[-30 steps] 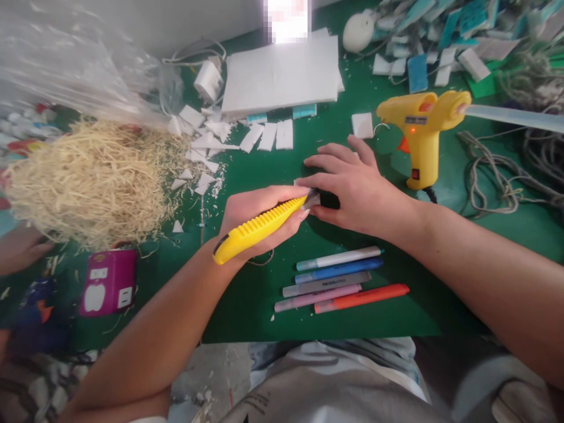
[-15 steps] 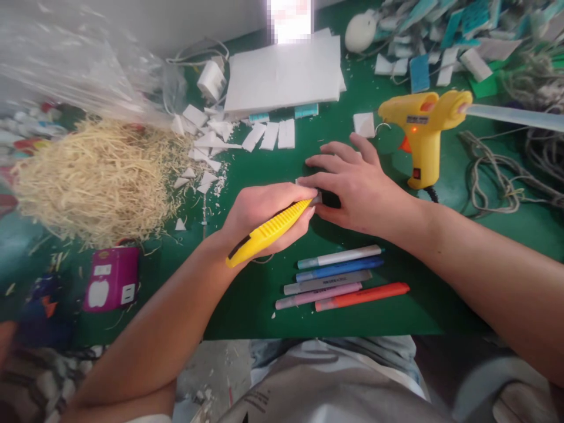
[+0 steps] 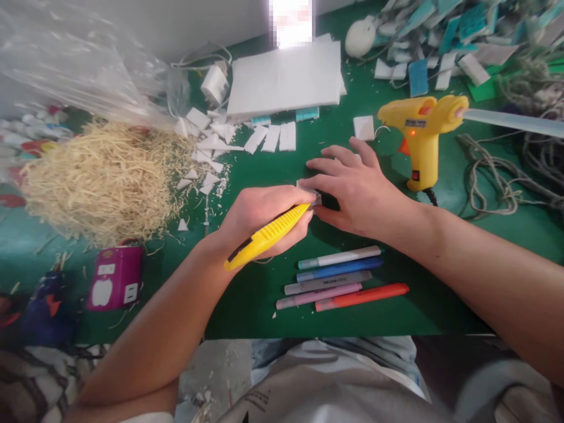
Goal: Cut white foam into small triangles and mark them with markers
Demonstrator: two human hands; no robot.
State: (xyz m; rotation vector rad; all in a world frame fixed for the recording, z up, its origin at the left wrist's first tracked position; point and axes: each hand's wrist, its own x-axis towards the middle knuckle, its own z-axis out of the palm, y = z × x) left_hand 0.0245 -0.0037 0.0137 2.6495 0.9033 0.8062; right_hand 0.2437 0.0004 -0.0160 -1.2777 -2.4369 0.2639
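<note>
My left hand (image 3: 268, 214) is closed round a yellow utility knife (image 3: 268, 235), its front end pointing down and right. A small white foam piece (image 3: 304, 187) lies on the table under the front of the knife, mostly covered by fingers. My right hand (image 3: 352, 185) holds that piece at its edge with forefinger and thumb, the other fingers spread on the green tabletop. Where the blade meets the foam is largely hidden. Several capped markers (image 3: 337, 285) lie just below my hands. Cut white foam strips (image 3: 271, 138) lie beyond my left hand.
On the right lies a yellow glue gun (image 3: 418, 132) with its light on, near tangled cord (image 3: 489, 176). White foam boards (image 3: 286, 79) are stacked behind. Shredded straw (image 3: 101, 182) and a purple box (image 3: 115, 279) sit left. Foam scraps (image 3: 445, 41) fill the far right.
The knife tip and my left hand have shifted slightly down and left, baring a bit more of the foam piece. My right hand has barely moved.
</note>
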